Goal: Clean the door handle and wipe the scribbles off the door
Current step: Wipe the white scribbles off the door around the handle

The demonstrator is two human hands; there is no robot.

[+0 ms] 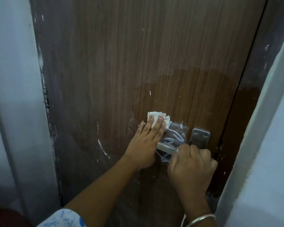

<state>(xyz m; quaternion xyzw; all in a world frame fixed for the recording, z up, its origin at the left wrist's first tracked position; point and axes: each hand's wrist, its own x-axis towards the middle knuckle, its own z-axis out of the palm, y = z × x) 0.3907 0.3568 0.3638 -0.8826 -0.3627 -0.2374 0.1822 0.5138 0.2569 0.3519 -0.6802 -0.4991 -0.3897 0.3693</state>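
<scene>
A brown wood-grain laminate door (pixel 121 63) fills most of the frame, flecked with small white specks and scratches. Its lower right part shows a darker, glossy damp-looking patch above the brushed-metal lever door handle (pixel 166 147), which sits at lower centre-right on a rectangular steel backplate (pixel 200 138) with two screws. White looping scribbles (pixel 172 138) lie just left of the backplate, around and under the lever, with a hazy smear over them; a separate curved white stroke (pixel 102 149) sits further left.

The left hand (pixel 146 141) is pressed flat on the door just left of the scribbles, fingers straight, pinning a crumpled white tissue wad (pixel 156 119) under the fingertips; the wad touches the upper left edge of the scribbles. The right hand (pixel 192 167), at lower right, has its grip closed in a fist around the lever near the backplate. A thin silver bangle (pixel 202 218) circles the right wrist. A white sleeve with blue print (pixel 64 218) shows at the bottom left.
</scene>
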